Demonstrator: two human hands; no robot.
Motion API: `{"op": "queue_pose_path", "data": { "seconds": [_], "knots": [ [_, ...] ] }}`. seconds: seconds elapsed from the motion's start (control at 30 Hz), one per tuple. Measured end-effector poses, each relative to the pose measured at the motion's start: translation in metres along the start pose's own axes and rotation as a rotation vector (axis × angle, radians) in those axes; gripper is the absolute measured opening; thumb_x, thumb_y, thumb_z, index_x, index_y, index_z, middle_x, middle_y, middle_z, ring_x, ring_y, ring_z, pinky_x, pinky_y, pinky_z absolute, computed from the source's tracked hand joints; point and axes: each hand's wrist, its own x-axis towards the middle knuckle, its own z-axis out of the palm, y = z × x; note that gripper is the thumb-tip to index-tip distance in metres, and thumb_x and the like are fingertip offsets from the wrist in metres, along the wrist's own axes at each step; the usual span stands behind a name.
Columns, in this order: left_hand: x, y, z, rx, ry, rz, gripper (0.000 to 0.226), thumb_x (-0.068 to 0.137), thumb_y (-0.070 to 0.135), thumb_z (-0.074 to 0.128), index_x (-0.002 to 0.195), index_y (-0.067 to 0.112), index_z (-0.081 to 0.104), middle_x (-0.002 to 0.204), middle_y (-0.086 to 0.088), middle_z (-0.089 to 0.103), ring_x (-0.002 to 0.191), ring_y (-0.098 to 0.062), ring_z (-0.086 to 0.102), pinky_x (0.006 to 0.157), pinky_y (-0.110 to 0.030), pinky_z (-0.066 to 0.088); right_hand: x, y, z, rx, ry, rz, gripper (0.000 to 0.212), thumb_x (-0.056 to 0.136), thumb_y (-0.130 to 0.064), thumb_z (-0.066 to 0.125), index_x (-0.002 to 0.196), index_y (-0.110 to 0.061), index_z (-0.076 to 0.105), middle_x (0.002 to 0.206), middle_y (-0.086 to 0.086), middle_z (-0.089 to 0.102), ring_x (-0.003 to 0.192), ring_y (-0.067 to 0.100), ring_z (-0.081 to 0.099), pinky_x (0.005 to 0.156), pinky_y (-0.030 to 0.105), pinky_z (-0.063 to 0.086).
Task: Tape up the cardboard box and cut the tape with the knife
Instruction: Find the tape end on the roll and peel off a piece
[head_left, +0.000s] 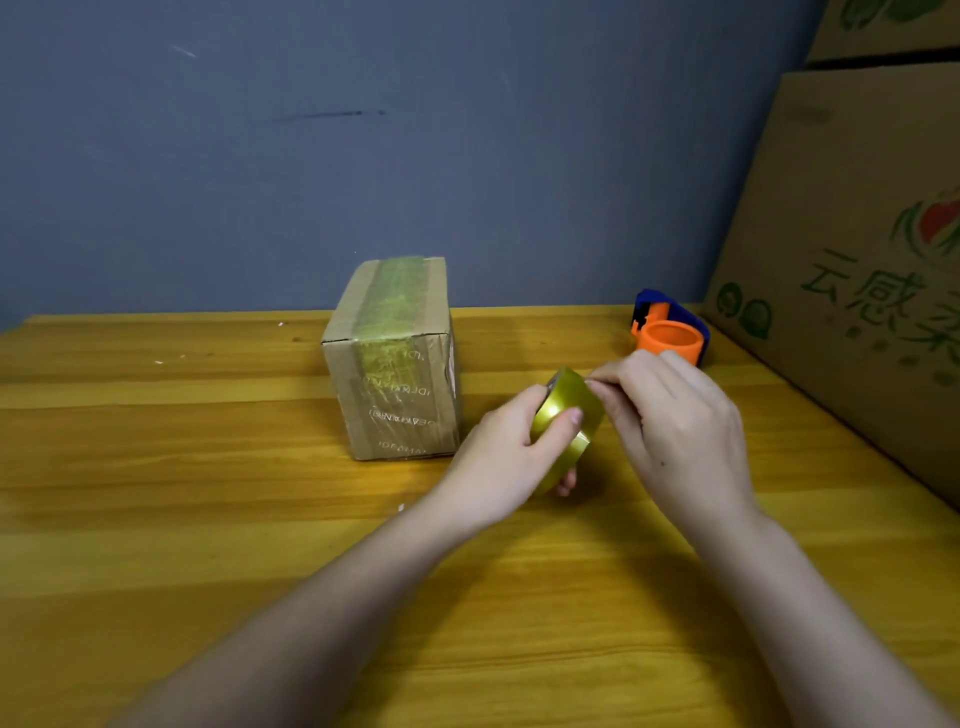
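Observation:
A small cardboard box (395, 364) stands on the wooden table (208, 519), left of centre, with yellowish-green tape running over its top and down its near face. To its right my left hand (514, 457) grips a yellow roll of tape (563, 410), thumb across the outer face and fingers underneath. My right hand (670, 415) has its curled fingertips pinched at the roll's upper rim, where the tape's end lies. No knife is in view.
An orange and blue tape dispenser (670, 330) sits on the table behind my right hand. Large printed cardboard cartons (852, 260) lean along the right edge. A grey-blue wall (363, 130) closes off the back of the table.

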Motion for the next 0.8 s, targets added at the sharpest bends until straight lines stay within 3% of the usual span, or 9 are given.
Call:
{"op": "queue_pose_path", "data": {
  "seconds": [0.13,0.27,0.33,0.43,0.53,0.7,0.8],
  "knots": [
    [0.002,0.005,-0.001,-0.015,0.031,-0.02,0.021,0.093,0.04,0.048,0.072,0.038,0.05,0.055,0.003,0.065,0.053,-0.019,0.066,0.062,-0.041,0.055,0.004,-0.006,-0.008,-0.016,-0.008,-0.046,0.022,0.097,-0.023,0.049,0.09,-0.009,0.064,0.082,0.004,0.065,0.072,0.024,0.058,0.059,0.039,0.048],
    [0.007,0.001,-0.005,0.047,0.074,-0.045,0.026,0.081,0.061,0.045,0.077,0.036,0.054,0.06,-0.001,0.069,0.06,-0.025,0.069,0.062,-0.047,0.057,0.007,-0.017,-0.02,-0.009,-0.011,-0.127,0.018,0.096,-0.019,0.052,0.088,-0.008,0.064,0.082,0.005,0.065,0.071,0.024,0.058,0.059,0.04,0.048],
    [0.007,0.003,-0.007,-0.029,0.027,-0.072,0.027,0.087,0.053,0.051,0.075,0.028,0.057,0.058,-0.003,0.068,0.056,-0.025,0.068,0.058,-0.04,0.057,0.009,-0.019,-0.025,-0.003,-0.019,-0.122,0.015,0.094,-0.017,0.053,0.087,-0.009,0.063,0.081,0.004,0.065,0.07,0.022,0.058,0.06,0.036,0.047],
    [0.004,0.009,-0.007,-0.235,-0.051,-0.171,0.029,0.093,0.035,0.054,0.073,0.014,0.057,0.055,-0.008,0.066,0.049,-0.022,0.064,0.051,-0.029,0.051,0.017,-0.021,-0.026,0.085,-0.035,0.044,0.012,0.093,-0.024,0.05,0.087,-0.017,0.058,0.08,-0.005,0.062,0.071,0.012,0.054,0.06,0.028,0.042],
    [0.003,0.007,-0.009,-0.263,-0.039,-0.189,0.03,0.093,0.036,0.054,0.071,0.016,0.059,0.056,-0.008,0.065,0.049,-0.018,0.062,0.051,-0.027,0.047,0.029,-0.015,-0.021,0.213,-0.087,0.286,0.011,0.094,-0.031,0.048,0.088,-0.025,0.053,0.079,-0.011,0.058,0.071,0.01,0.053,0.059,0.035,0.047],
    [-0.003,0.018,-0.017,-0.365,-0.126,-0.139,0.029,0.097,0.027,0.047,0.075,0.011,0.056,0.05,-0.004,0.061,0.047,-0.018,0.06,0.05,-0.026,0.048,0.047,0.007,-0.014,0.122,-0.161,0.32,0.014,0.094,-0.038,0.048,0.088,-0.026,0.053,0.066,-0.01,0.052,0.065,0.012,0.052,0.056,0.037,0.046],
    [-0.005,0.026,-0.016,-0.397,-0.11,-0.067,0.02,0.097,0.018,0.046,0.079,0.013,0.055,0.051,-0.001,0.061,0.046,-0.018,0.06,0.048,-0.023,0.048,0.054,0.022,-0.013,0.242,-0.166,0.421,0.014,0.092,-0.034,0.053,0.084,-0.024,0.057,0.063,-0.009,0.053,0.063,0.009,0.052,0.059,0.039,0.047]
  ]
}}
